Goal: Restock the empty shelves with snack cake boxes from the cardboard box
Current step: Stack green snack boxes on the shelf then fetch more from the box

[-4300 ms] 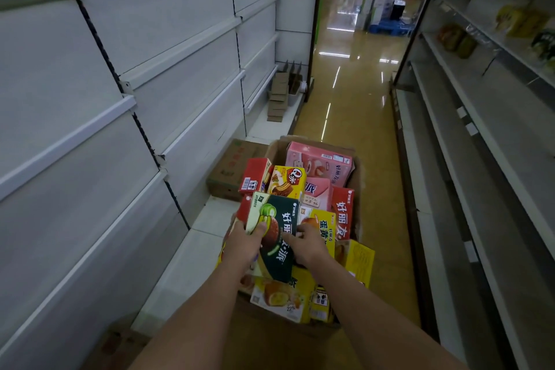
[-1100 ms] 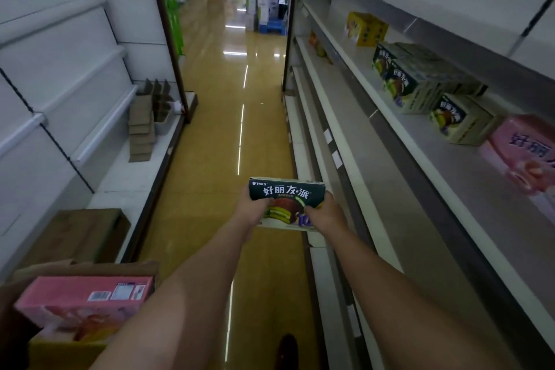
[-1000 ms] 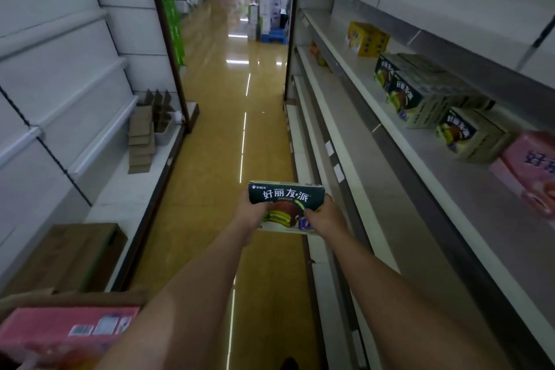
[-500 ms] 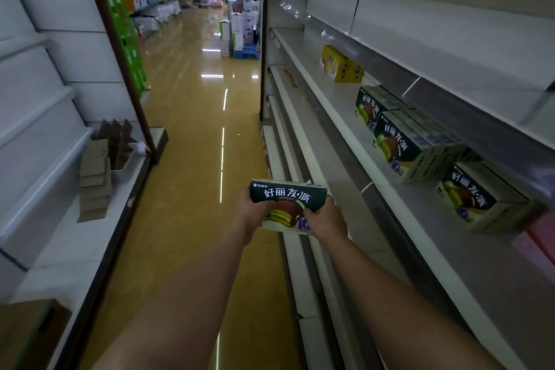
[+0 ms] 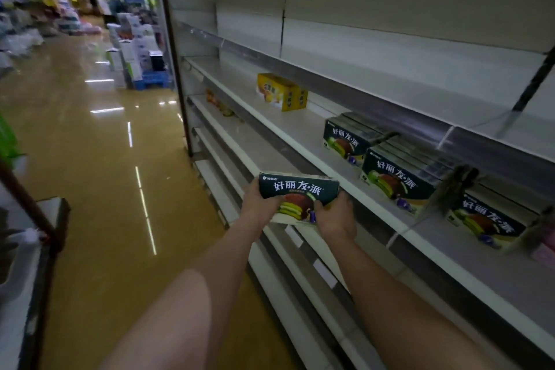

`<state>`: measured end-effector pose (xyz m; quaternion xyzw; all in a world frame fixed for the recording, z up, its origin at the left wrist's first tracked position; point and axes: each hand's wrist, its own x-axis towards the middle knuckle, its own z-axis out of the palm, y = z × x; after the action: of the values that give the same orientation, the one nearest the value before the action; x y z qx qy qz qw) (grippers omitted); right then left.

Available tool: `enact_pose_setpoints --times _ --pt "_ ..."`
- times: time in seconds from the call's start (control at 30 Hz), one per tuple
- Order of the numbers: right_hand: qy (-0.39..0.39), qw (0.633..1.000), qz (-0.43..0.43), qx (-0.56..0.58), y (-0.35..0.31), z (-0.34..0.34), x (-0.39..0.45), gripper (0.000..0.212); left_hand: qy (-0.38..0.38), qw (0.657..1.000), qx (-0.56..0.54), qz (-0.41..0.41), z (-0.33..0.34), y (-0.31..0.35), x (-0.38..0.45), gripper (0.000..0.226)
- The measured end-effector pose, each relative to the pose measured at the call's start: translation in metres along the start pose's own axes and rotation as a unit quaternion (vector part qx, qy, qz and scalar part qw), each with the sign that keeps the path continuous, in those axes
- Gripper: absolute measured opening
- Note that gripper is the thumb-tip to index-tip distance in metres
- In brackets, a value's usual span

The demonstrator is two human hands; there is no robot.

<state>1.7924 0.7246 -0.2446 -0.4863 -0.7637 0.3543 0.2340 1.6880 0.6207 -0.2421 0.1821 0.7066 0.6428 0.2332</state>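
Note:
I hold one dark green snack cake box (image 5: pixel 297 189) out in front of me, in the aisle beside the right-hand shelving. My left hand (image 5: pixel 259 204) grips its left end and my right hand (image 5: pixel 336 216) grips its right end. On the white shelf (image 5: pixel 300 141) to the right stand three matching dark green boxes: one at the back (image 5: pixel 342 138), one in the middle (image 5: pixel 393 177) and one nearest me (image 5: pixel 486 224). A yellow box (image 5: pixel 282 96) stands farther along the same shelf. The cardboard box is out of view.
Bare white shelves run above (image 5: pixel 345 48) and below (image 5: pixel 270 249) the stocked one. The glossy yellow aisle floor (image 5: pixel 99 174) stretches ahead to a stack of goods on a blue pallet (image 5: pixel 150 81). A low shelf base (image 5: pixel 45 234) lies at the left edge.
I lifted the green box out of the cardboard box and turned right toward the shelving. The view has swung further right and up; the cardboard box has left the frame.

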Motion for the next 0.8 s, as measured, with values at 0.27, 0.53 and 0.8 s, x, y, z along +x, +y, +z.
enact_pose_setpoints --times 0.27,0.53,0.8 --pt "0.083 0.996 0.033 -0.008 -0.034 0.033 0.028 0.048 -0.047 0.999 0.000 -0.013 -0.015 0.004 0.072 0.055" --pt "0.180 0.982 0.054 0.004 -0.047 0.040 0.092 0.049 -0.133 0.990 0.015 0.052 0.015 0.029 0.151 0.060" --pt "0.241 0.963 0.119 -0.013 -0.046 0.037 0.137 0.058 -0.226 0.966 0.111 0.059 0.049 0.035 0.211 0.071"
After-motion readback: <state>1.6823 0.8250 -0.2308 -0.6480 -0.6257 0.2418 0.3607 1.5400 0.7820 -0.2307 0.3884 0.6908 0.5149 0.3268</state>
